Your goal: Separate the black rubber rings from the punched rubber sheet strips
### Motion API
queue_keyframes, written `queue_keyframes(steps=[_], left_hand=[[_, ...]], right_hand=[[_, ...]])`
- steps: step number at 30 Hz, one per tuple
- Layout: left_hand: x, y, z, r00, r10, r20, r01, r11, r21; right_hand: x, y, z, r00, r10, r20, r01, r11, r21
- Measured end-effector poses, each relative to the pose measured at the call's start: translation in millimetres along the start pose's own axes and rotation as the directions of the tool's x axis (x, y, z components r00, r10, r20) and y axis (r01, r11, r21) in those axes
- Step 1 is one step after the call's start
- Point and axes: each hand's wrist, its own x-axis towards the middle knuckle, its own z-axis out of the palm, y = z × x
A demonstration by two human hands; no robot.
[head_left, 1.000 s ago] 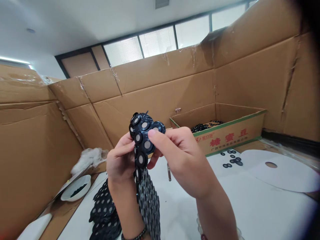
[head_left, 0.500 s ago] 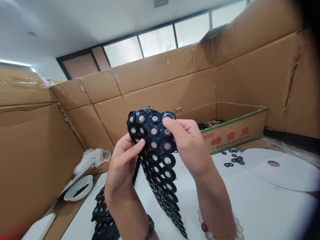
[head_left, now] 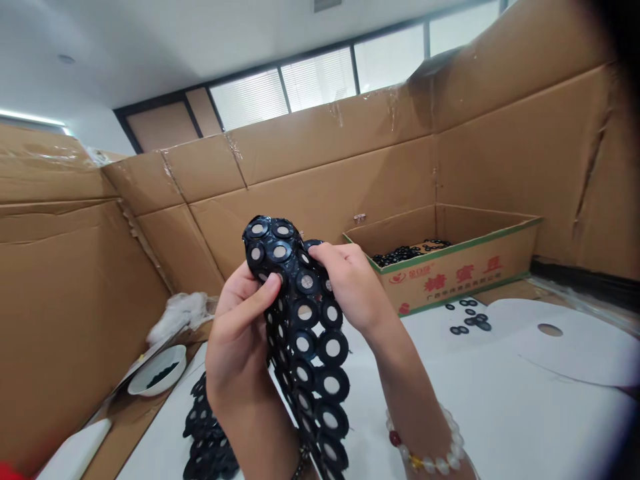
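A sheet of joined black rubber rings (head_left: 303, 345) with pale round centres hangs from both my hands above the white table. My left hand (head_left: 241, 313) grips its upper left part, thumb on the front and fingers hidden behind. Higher on the right edge, my right hand (head_left: 350, 280) pinches the sheet between thumb and fingers. Its top end is folded over and bunched. A heap of similar black ring sheeting (head_left: 207, 433) lies on the table to the left, partly behind my left forearm.
An open cardboard box (head_left: 465, 273) holding black ring pieces stands at the back right. Several loose rings (head_left: 469, 320) lie before it, beside a white disc with a hole (head_left: 575, 347). On the left are a white bowl (head_left: 157, 373) and crumpled plastic (head_left: 177, 317). Cardboard walls (head_left: 310, 173) surround the table.
My right hand has moved slightly left with its edge of the sheet. The sheet's top is now more bunched, and its hanging part shows broader and more face-on.
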Motion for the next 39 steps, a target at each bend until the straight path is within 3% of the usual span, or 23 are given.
queue_keyframes(steps=[12, 17, 21, 25, 31, 35, 39], left_hand=[[-7.8, 3.7, -0.1, 0.996, 0.045, -0.073, -0.041, 0.998, 0.055], [-7.3, 2.3, -1.7, 0.99, 0.048, -0.131, -0.035, 0.995, 0.094], [-11.9, 1.0, -2.2, 0.964, 0.049, -0.262, -0.019, 0.993, 0.118], [-15.0, -5.2, -9.6, 0.914, 0.047, -0.403, 0.064, 0.965, 0.256], [-4.2, -17.9, -18.1, 0.932, 0.298, -0.205, -0.142, 0.823, 0.55], [1.8, -21.0, -14.5, 0.917, 0.359, -0.177, -0.213, 0.812, 0.543], [5.3, -23.5, -14.7, 0.919, 0.333, -0.213, -0.196, 0.852, 0.486]], right_hand=[[0.1, 1.4, 3.4, 0.996, 0.027, 0.083, -0.029, 0.999, 0.023], [-2.8, -2.4, 3.5, 0.998, 0.022, 0.059, -0.024, 0.999, 0.022], [-3.5, -2.3, 1.9, 0.998, -0.012, 0.058, 0.011, 1.0, 0.025], [4.0, 4.8, 2.4, 0.996, -0.05, 0.078, 0.047, 0.998, 0.043], [15.6, 14.8, 7.9, 0.995, -0.064, 0.075, 0.056, 0.993, 0.104], [16.1, 16.4, 9.8, 0.997, -0.072, 0.034, 0.065, 0.983, 0.172], [15.5, 16.6, 10.3, 0.996, -0.088, 0.014, 0.083, 0.975, 0.208]])
